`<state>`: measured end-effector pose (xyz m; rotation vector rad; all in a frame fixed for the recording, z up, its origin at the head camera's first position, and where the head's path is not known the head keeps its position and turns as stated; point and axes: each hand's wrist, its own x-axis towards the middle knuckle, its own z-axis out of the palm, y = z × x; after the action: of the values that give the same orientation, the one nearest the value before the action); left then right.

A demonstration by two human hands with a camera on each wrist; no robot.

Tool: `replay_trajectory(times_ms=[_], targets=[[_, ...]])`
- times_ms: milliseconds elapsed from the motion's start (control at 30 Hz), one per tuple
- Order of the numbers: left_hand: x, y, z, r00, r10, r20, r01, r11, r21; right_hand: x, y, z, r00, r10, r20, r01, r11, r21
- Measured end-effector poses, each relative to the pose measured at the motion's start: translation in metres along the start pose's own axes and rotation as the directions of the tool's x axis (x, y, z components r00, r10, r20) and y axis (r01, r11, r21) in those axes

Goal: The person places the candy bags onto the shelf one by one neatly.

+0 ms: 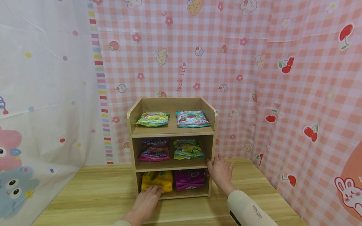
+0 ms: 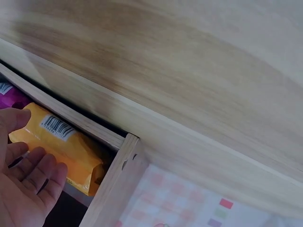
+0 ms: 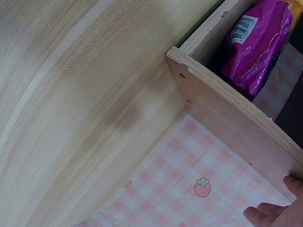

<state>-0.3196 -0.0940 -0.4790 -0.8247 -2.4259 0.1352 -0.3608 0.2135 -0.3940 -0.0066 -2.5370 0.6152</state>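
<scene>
A wooden three-tier shelf [image 1: 169, 169] stands on the table. On its bottom tier lie a yellow bag [image 1: 161, 182] at left and a purple bag [image 1: 190, 180] at right. My left hand [image 1: 148, 197] is at the front of the yellow bag; in the left wrist view its fingers [image 2: 31, 168] are loosely bent beside the yellow bag [image 2: 66, 146], not wrapped around it. My right hand [image 1: 222, 172] is at the shelf's right side panel, thumb toward its front edge. In the right wrist view only the fingertips [image 3: 258, 215] show, by the outer side of the panel [image 3: 227, 109].
The middle tier holds a dark purple-red bag [image 1: 155, 150] and a green-yellow bag [image 1: 188, 149]. On top lie a yellow-green bag [image 1: 153, 119] and a teal-white bag [image 1: 192, 119]. The wood-grain table [image 1: 93, 194] meets patterned cloth walls [image 1: 181, 47] behind and at both sides.
</scene>
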Motion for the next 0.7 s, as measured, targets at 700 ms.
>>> replay_trajectory(times_ms=[700], targets=[[-0.0080, -0.0088, -0.0083, 0.999, -0.034, -0.012, 0.032, 0.997, -0.076, 0.0007, 0.0015, -0.0007, 1.000, 0.008, 0.013, -0.008, 1.000, -0.006]])
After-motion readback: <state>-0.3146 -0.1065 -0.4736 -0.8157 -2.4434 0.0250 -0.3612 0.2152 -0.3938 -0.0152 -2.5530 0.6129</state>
